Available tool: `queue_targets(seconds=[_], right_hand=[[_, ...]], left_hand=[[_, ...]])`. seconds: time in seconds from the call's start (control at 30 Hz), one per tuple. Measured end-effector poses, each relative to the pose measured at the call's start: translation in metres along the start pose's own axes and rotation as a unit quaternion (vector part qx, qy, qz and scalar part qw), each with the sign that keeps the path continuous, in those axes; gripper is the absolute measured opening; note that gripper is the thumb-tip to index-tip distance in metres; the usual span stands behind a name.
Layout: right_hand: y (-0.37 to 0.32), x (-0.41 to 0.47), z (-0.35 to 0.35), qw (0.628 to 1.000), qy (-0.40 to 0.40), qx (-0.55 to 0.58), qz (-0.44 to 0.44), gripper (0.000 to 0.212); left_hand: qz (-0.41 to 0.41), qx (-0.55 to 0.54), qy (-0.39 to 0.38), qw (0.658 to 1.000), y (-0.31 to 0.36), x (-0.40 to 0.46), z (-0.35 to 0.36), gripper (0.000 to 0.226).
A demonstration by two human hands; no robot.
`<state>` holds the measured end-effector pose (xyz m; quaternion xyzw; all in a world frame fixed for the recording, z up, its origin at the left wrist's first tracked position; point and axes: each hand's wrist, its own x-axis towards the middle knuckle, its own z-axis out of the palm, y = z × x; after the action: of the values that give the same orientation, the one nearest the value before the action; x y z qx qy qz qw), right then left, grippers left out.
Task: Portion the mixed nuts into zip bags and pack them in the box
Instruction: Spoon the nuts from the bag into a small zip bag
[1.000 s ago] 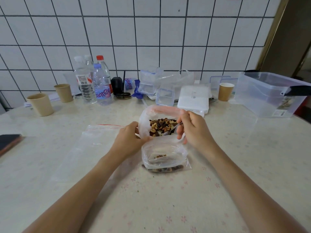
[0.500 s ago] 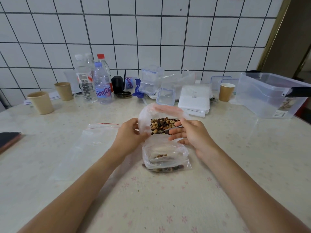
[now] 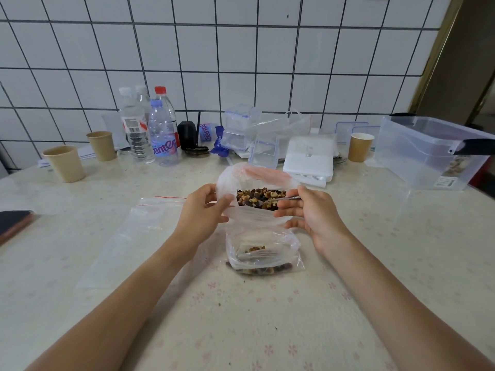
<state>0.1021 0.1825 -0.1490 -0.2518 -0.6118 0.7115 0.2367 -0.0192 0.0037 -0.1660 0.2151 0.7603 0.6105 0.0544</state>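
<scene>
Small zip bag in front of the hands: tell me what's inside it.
The small bag holds a few mixed nuts, with more along its bottom edge. Crumpled, glary plastic hides the rest, so the full amount can't be judged.

Clear zip bag [image 3: 261, 247] upright; few nuts [image 3: 255, 248] inside.

Your left hand [image 3: 201, 207] covers the left rim of the zip bag [image 3: 261, 236], and your right hand [image 3: 308, 212] hides most of the spoon [image 3: 270, 201] handle, so you cannot tell how the fingers sit behind the plastic. The phone [image 3: 13, 223] is cut by the left edge, the clear box [image 3: 428, 151] by the right. The label on the box and the bottles' [image 3: 150, 129] print are too small to read.
</scene>
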Motion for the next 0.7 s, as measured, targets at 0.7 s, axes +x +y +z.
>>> queue_targets(seconds=[0.7], right_hand=[[-0.042,-0.006,-0.027,0.99,-0.042,0.014,-0.132,0.046]], left_hand=[[0.06,0.22,-0.133,0.964,0.028,-0.025,-0.027,0.037]])
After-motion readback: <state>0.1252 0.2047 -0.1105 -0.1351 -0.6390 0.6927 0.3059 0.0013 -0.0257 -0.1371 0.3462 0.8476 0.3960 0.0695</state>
